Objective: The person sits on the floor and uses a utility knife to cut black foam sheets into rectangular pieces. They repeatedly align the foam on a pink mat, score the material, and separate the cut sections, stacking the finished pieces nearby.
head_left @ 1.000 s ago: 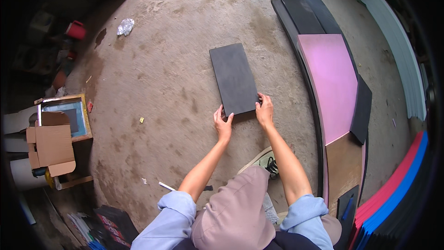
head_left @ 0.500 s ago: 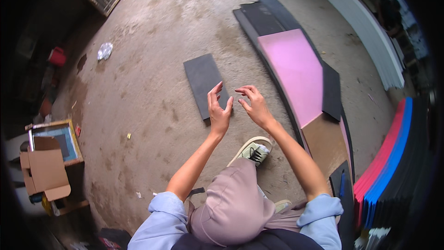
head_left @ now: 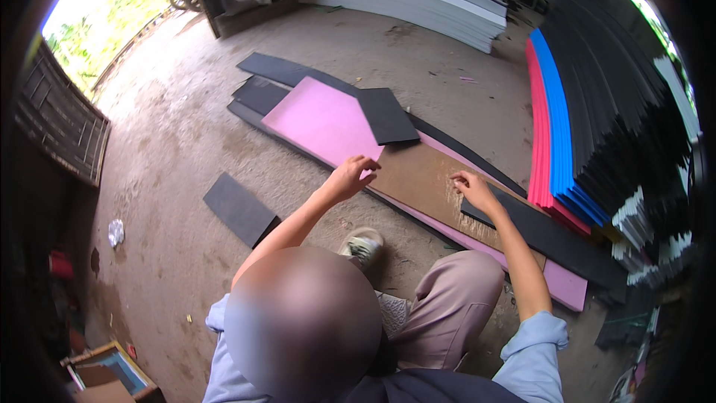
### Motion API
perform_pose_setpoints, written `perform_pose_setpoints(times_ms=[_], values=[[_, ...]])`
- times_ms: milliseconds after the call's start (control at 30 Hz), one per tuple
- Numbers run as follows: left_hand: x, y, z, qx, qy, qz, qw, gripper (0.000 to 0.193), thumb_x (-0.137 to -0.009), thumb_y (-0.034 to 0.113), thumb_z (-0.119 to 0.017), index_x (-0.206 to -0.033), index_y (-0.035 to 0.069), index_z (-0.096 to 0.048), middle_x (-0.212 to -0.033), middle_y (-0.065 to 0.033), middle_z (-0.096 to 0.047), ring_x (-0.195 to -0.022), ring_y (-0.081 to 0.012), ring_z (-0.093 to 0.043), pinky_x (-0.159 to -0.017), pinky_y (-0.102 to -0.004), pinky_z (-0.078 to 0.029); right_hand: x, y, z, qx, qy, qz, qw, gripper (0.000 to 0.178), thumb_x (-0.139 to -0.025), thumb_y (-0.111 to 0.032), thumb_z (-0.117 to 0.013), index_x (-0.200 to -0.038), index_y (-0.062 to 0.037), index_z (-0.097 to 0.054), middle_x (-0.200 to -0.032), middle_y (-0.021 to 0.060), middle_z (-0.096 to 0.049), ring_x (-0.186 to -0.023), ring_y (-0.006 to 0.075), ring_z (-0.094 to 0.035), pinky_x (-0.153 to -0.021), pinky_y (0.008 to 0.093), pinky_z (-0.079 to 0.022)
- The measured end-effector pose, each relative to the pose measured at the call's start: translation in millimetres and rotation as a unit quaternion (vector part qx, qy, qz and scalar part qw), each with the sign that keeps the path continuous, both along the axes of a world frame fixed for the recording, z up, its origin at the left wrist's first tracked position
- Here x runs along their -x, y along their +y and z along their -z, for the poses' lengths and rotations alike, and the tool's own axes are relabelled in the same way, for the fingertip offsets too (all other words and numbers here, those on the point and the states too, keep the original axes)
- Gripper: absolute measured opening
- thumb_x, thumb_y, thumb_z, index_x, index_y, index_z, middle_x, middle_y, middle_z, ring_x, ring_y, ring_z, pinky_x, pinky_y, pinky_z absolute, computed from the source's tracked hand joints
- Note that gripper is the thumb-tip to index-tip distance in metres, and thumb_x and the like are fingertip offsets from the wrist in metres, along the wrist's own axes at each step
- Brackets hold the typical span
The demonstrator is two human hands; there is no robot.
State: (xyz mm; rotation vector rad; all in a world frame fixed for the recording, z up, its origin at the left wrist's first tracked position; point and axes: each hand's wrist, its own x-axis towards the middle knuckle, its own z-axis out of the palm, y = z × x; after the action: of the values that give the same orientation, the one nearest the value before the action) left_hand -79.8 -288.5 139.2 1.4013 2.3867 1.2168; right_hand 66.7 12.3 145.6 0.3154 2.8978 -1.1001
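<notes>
While both hands reach over the layered sheets, I see my left hand (head_left: 350, 177) with loose fingers at the pink foam sheet (head_left: 322, 121); my right hand (head_left: 472, 188) rests spread on the brown board (head_left: 418, 179), holding nothing; one dark panel (head_left: 240, 209) lies apart by my knee, likely set aside.

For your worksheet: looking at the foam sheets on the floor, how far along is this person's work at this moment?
Done: one dark foam piece lies apart on the concrete to the person's left. In hand: the left hand reaches the pink sheet and the right hand rests on the brown board; neither grips anything. Left: the long dark strip and black piece remain on the pile.
</notes>
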Motion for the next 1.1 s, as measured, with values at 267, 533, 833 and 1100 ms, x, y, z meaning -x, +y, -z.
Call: perform_pose_setpoints(times_ms=[267, 533, 833, 1100], values=[[-17, 66, 77, 0.032, -0.057, 0.069, 0.996, 0.023, -0.077, 0.01, -0.06, -0.099, 0.005, -0.058, -0.095, -0.0127, -0.058, -0.091, -0.0284, -0.056, -0.081, -0.0362, -0.045, -70, 48, 135, -0.095, 0.093, 0.19, 0.973, 0.039, -0.073, -0.006, -0.061, -0.111, -0.0034, -0.05, -0.111, 0.0163, -0.045, -0.105, 0.0338, -0.042, -0.091, 0.0407, -0.035], [-28, 97, 151, 0.024, -0.058, -0.042, 0.997, 0.024, -0.075, 0.006, -0.058, -0.098, 0.01, -0.059, -0.094, -0.0075, -0.056, -0.09, -0.0259, -0.051, -0.08, -0.0357, -0.038, -44, 30, 166, -0.267, 0.082, 0.16, 0.947, 0.044, -0.076, -0.01, -0.061, -0.116, -0.0038, -0.044, -0.12, 0.0156, -0.036, -0.11, 0.0329, -0.036, -0.092, 0.0433, -0.033], [-22, 133, 152, -0.016, -0.084, -0.142, 0.986, 0.025, -0.075, -0.003, -0.054, -0.096, 0.009, -0.06, -0.088, -0.0049, -0.055, -0.082, -0.0204, -0.051, -0.076, -0.0314, -0.037, -54, 83, 151, -0.322, 0.103, 0.279, 0.899, 0.035, -0.084, -0.009, -0.052, -0.118, -0.0026, -0.045, -0.116, 0.013, -0.041, -0.109, 0.0306, -0.039, -0.089, 0.0435, -0.036], [-58, 218, 142, 0.05, -0.17, 0.014, 0.984, 0.028, -0.08, 0.012, -0.055, -0.108, 0.009, -0.056, -0.095, -0.0086, -0.054, -0.091, -0.0229, -0.051, -0.084, -0.0349, -0.035, -68, 99, 142, -0.205, 0.141, 0.333, 0.91, 0.026, -0.084, -0.008, -0.053, -0.108, -0.0005, -0.048, -0.101, 0.0144, -0.046, -0.093, 0.0316, -0.049, -0.076, 0.0397, -0.042]])
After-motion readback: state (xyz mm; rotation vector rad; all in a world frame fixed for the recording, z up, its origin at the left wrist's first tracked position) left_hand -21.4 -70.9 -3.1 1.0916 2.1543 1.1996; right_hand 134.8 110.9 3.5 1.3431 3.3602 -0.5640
